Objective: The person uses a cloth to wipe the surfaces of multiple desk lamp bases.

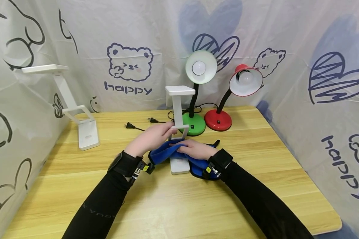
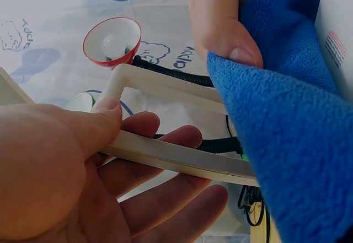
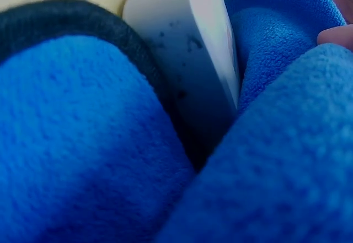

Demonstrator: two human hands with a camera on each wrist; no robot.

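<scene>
At ctr of the desk (image 1: 257, 182), I see a person's L hand (image 1: 151, 137) clamped round the frame of a white lamp (image 1: 177, 111); R hand (image 1: 195, 149) pinches a blue cloth (image 1: 161, 155) across its base. Green lamp (image 1: 192, 126) sits at 1 o'clock, red lamp (image 1: 217, 120) approx. 2, 2nd white lamp (image 1: 88, 134) abt 10.

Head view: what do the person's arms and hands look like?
Long black sleeves cover both forearms. The left hand and right hand are bare. Each wrist wears a black strap with a small black device bearing a yellow mark.
</scene>
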